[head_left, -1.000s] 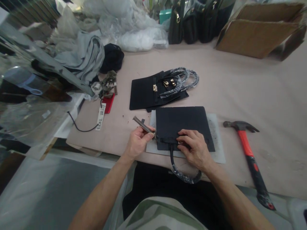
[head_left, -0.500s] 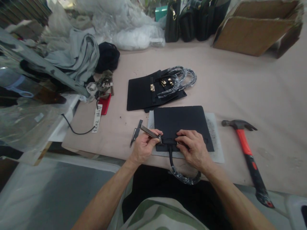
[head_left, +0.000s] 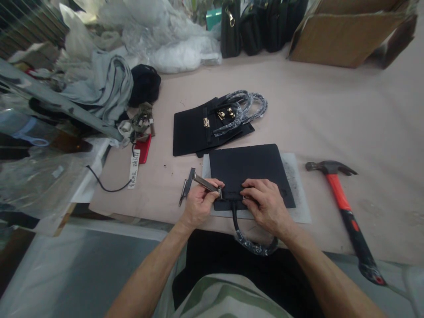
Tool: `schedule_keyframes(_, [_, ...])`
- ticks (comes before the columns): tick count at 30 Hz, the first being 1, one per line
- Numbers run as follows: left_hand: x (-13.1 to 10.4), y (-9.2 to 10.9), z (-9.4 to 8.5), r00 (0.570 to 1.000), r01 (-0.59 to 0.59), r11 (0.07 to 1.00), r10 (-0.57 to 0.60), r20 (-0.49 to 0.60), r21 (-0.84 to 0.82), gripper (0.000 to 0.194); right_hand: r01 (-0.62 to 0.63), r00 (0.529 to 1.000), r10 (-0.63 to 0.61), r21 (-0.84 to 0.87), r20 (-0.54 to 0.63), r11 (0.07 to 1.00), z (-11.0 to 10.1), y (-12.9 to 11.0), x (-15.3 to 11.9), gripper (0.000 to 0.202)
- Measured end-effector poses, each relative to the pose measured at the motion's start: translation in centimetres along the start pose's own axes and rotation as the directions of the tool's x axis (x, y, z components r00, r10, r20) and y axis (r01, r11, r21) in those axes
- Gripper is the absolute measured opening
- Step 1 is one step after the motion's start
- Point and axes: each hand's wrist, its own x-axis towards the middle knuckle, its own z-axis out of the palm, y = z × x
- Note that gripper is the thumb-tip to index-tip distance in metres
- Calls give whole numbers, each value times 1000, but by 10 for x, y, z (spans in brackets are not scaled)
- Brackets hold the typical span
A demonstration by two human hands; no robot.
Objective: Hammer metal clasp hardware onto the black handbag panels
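Observation:
A black panel (head_left: 247, 165) lies on a pale sheet (head_left: 296, 176) near the table's front edge. My left hand (head_left: 199, 203) is closed around a metal tool (head_left: 204, 181), whose tip rests at the panel's lower left. The fingers of my right hand (head_left: 265, 203) are pinched at the panel's lower middle, over something small and mostly hidden. Between my hands a black handle (head_left: 245, 240), partly wrapped in clear plastic, hangs from the panel over the table edge. Behind it lie more black panels (head_left: 188, 132) with gold clasps and wrapped handles (head_left: 260, 106).
A hammer (head_left: 342, 203) with a red and black grip lies at the right. Black bags (head_left: 232, 33), a cardboard box (head_left: 341, 39) and plastic wrapping (head_left: 185, 55) stand at the back. Cloth (head_left: 112, 84), a red object (head_left: 143, 148) and a labelled strip (head_left: 134, 170) are at the left.
The camera view has shifted slightly. My hands, the tool and the panel keep nearly the same positions relative to each other.

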Motion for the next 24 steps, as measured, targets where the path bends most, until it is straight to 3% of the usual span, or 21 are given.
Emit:
schedule_keyframes(5, [0, -1, 4, 976, -217, 949, 211, 51, 228, 6, -3, 1000, 4, 39, -6, 999, 1, 2, 0, 13])
schedule_keyframes(8, [1, -1, 5, 966, -259, 930, 250, 65, 261, 6, -20, 999, 25, 136, -39, 991, 0, 0, -1, 15])
schedule_keyframes(10, [1, -1, 5, 965, -261, 927, 249, 79, 269, 5, -75, 988, 108, 257, -115, 963, -4, -2, -4, 18])
schedule_keyframes(12, [1, -1, 5, 966, -257, 927, 243, 85, 272, 4, -164, 929, 266, 359, -257, 919, -13, 0, -10, 20])
schedule_keyframes(14, [0, -1, 5, 968, -252, 929, 238, 83, 273, 3, -290, 811, 439, 387, -387, 875, -28, 7, -17, 21])
schedule_keyframes(15, [0, -1, 5, 968, -252, 929, 239, 81, 269, 3, -366, 758, 505, 373, -412, 853, -36, 12, -21, 23])
schedule_keyframes(17, [-2, -2, 5, 970, -245, 935, 233, 75, 257, 4, -510, 707, 596, 310, -381, 803, -51, 22, -30, 27])
schedule_keyframes(21, [-3, 0, 6, 985, -173, 956, 165, 52, 238, 6, -630, 730, 646, 146, -223, 763, -60, 29, -47, 27])
schedule_keyframes(24, [-3, 2, 6, 987, -158, 958, 150, 53, 238, 8, -607, 763, 604, 69, -229, 792, -50, 23, -53, 23])
